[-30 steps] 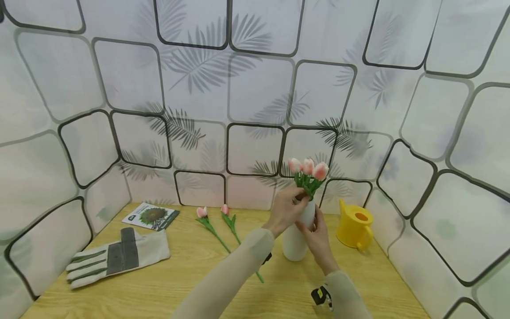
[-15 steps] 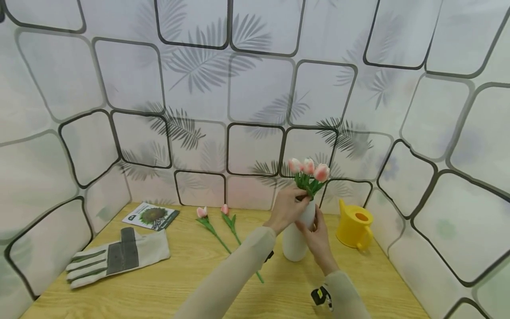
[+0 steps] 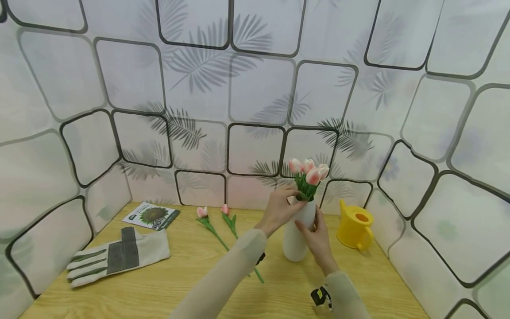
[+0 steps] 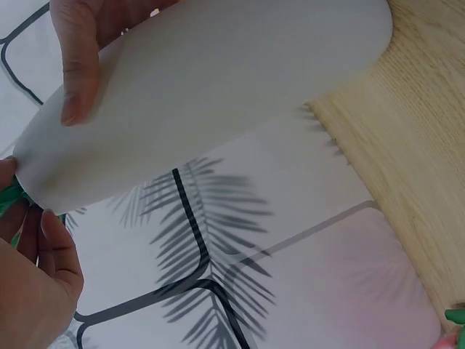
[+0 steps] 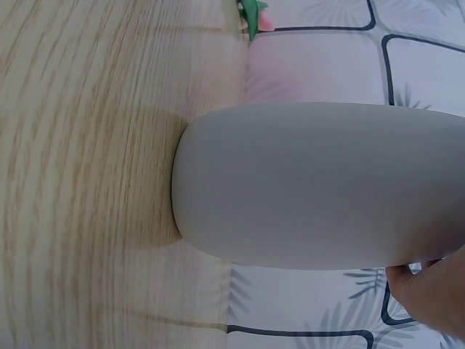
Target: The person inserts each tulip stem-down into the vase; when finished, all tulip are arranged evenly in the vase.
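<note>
A white vase (image 3: 295, 239) stands upright on the wooden table, holding several pink-and-white tulips (image 3: 312, 176) whose green leaves fill its mouth. At the vase's mouth, the left hand (image 3: 277, 210) pinches a green leaf between thumb and fingers; the left wrist view has this hand (image 4: 36, 291) by the rim. Wrapped around the upper right side of the vase is the right hand (image 3: 318, 243), thumb in front. In the right wrist view the vase body (image 5: 312, 185) fills the middle, with part of the right hand (image 5: 436, 294) at its edge.
Two loose tulips (image 3: 214, 231) lie left of the vase, partly behind the left sleeve. A yellow watering can (image 3: 353, 226) stands to the right. Farther left are a seed packet (image 3: 151, 215) and a grey-white glove (image 3: 123, 255). Patterned curtain walls surround the table (image 3: 191, 274).
The left hand has shifted slightly left and down at the vase's mouth. The front tulip head has moved left, revealing another bloom behind it. The right hand has stayed on the vase.
</note>
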The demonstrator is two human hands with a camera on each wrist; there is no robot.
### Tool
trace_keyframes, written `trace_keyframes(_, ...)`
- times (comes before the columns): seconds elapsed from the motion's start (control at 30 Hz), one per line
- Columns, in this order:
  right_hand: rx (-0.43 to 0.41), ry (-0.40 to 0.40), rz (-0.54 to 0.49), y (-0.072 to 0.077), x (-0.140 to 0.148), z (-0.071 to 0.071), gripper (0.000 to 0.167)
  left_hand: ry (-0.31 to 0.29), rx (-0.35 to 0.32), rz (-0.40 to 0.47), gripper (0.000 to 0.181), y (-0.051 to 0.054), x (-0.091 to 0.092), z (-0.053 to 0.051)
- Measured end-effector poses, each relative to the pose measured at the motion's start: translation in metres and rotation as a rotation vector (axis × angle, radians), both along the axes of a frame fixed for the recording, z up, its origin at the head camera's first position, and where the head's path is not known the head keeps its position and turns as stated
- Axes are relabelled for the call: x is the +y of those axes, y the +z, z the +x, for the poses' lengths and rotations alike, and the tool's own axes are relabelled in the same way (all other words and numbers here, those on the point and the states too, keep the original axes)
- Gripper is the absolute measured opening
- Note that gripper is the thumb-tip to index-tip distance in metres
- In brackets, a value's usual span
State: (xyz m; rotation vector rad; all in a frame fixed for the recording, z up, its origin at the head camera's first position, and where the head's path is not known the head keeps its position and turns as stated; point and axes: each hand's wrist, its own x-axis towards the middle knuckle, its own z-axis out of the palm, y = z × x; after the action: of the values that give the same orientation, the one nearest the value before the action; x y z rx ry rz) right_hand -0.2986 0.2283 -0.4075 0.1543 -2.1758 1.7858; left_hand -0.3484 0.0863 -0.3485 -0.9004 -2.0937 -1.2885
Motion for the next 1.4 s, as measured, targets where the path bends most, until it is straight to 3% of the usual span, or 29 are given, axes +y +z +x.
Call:
trace_keyframes(0.33, -0.014, -0.023, 0.003, 0.004, -0.003, 0.004, 0.077, -0.022, -0.094, 0.057, 0.025, -0.012, -0.018, -0.002)
trace_keyframes(0.57, -0.037, -0.017, -0.003, -0.010, 0.003, -0.011, 0.083, -0.032, -0.179, 0.134, 0.022, -0.024, -0.035, -0.007)
trace_keyframes(0.7, -0.035, -0.032, 0.004, -0.020, 0.006, -0.019, 0.084, -0.036, -0.195, 0.127, 0.021, -0.033, -0.046, -0.009)
trace_keyframes(0.93, -0.012, -0.046, 0.008, -0.023, 0.007, -0.020, 0.085, -0.043, -0.247, 0.116, 0.021, -0.056, -0.068, -0.018)
trace_keyframes(1.0, -0.015, -0.044, 0.005, -0.022, 0.008, -0.021, 0.086, -0.051, -0.286, 0.125, 0.021, -0.062, -0.075, -0.020)
trace_keyframes(1.2, -0.020, -0.050, 0.010, -0.023, 0.007, -0.020, 0.087, -0.093, -0.487, 0.126, 0.026, -0.077, -0.107, -0.021)
trace_keyframes(1.4, -0.015, -0.057, 0.007, -0.023, 0.007, -0.021, 0.085, -0.104, -0.555, 0.132, 0.025, -0.090, -0.141, -0.021)
